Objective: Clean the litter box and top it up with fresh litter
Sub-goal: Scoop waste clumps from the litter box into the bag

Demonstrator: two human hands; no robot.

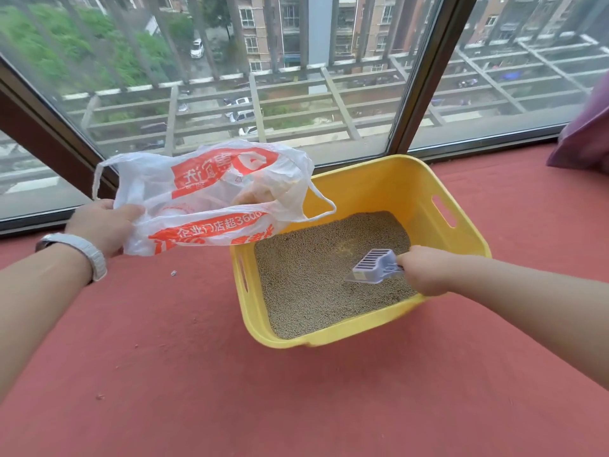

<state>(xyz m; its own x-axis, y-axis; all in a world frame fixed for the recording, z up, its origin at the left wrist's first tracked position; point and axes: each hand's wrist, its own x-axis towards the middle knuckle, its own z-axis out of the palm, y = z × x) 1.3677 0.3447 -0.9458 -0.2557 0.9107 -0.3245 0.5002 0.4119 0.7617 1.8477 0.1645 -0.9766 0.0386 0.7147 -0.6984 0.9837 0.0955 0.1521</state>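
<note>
Litter box [438,192]: yellow tub on red floor by the window, long axis running near-left to far-right.
Scoop [374,266]: lilac, slotted, over the litter; right hand [425,270], fingers clamped on handle; blade points left.
Bag [211,196]: white-and-orange plastic, left hand [103,225] pinching its rim, beside the tub's left wall.
Advice: skim shallow, shake loose grains through, bring bag mouth close before tipping.

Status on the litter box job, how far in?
Mid-scoop. Done: the plastic bag already holds some clumps, so some waste looks out. In hand: the right hand grips the purple scoop over the litter in the yellow box; the left hand holds the bag beside it. Left: any further scooping, and the top-up; no fresh litter visible.
</note>
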